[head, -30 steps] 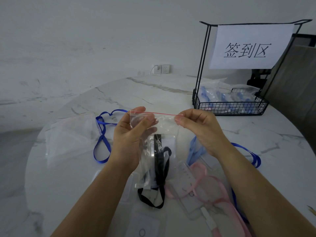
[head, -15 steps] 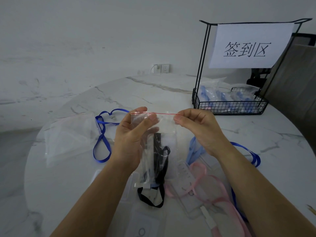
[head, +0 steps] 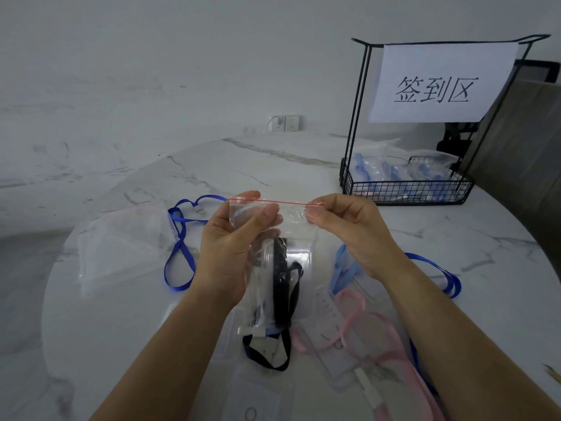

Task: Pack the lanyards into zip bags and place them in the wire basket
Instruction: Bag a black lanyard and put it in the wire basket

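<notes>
The bag (head: 293, 221) hangs over the desk (head: 121, 329) between the hands, with the left hand (head: 226, 256) pinching its top left corner and the right hand (head: 349, 232) pinching the red seal. A black lanyard (head: 280, 268) is inside. The bag's lower edge is hard to trace. The basket (head: 406, 192) stands well apart, back right.

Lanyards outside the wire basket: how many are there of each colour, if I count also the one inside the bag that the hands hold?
Dark blue lanyards: 2
Light blue lanyard: 1
Pink lanyard: 1
Black lanyards: 2, one in the held zip bag, one loop on the table below it, which seems separate
Total: 6
</notes>
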Available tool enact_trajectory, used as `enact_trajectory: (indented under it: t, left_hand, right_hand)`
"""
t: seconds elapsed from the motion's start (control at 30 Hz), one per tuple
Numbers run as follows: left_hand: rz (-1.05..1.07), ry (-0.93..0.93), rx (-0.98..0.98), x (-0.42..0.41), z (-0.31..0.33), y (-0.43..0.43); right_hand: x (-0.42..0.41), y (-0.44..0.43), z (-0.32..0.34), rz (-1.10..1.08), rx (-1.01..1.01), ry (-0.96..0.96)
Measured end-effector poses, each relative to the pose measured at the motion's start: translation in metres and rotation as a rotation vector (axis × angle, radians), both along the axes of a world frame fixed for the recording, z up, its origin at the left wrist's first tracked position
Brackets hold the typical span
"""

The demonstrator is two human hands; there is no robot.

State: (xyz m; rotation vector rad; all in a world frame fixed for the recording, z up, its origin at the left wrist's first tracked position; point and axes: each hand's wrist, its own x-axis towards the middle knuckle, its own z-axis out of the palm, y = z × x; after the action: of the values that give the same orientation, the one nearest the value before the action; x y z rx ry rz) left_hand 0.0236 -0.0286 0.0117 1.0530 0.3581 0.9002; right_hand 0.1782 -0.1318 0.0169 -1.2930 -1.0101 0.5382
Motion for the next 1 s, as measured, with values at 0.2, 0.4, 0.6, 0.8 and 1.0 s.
enact_trajectory:
  t: [0.2,0.4,0.6,0.8,1.0]
  left_hand:
    - [0.029,0.003,0.034,-0.0002,0.0017,-0.0003]
    - [0.031,0.024,0.098,-0.0003,-0.0005,-0.0032]
    - [0.047,0.031,0.131,-0.0003,-0.0016,-0.0036]
    - [0.044,0.03,0.176,0.0016,-0.0017,-0.0062]
    - [0.048,0.009,0.163,0.0027,-0.0031,-0.0049]
  right_hand:
    - [-0.0015,0.001,-0.0002,-0.039,0.002,-0.048]
    - [-0.0027,0.0022,-0.0031,-0.01,0.016,-0.065]
    - [-0.0013,0.002,-0.0038,-0.007,0.02,-0.084]
    - [-0.0036,0.0037,-0.0027,-0.011,0.001,-0.112]
    - [-0.0032,0.0019,-0.0022,0.007,0.004,-0.093]
